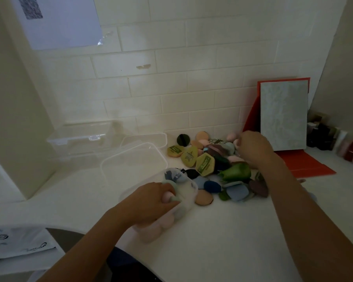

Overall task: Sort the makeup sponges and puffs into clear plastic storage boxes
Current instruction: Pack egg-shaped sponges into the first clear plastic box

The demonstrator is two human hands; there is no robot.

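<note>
Head view, nearest first: the left hand sits inside the near clear box, its fingers curled round a pink sponge, with a pale green sponge pressed against it. More pink sponges lie in the box's near end, so the hand seems to be putting like with like. A blue-grey puff lies at the far end. This box stands open side up on the white counter. Its long axis runs diagonally from near-left to far-right, so its far end points at the pile, probably to keep each carry short.

The pile of sponges and puffs spreads just beside the box's right wall, and a tan puff lies against that wall. The right hand reaches over to the pile's far edge with its fingers bent down among pale pink pieces. I cannot tell whether it is pinching one or only touching.

Farther left, an empty clear box waits open side up, likely for another kind, with a second clear box behind it. A lidded clear box stands at the tiled wall, and an orange folder props a grey board upright.
</note>
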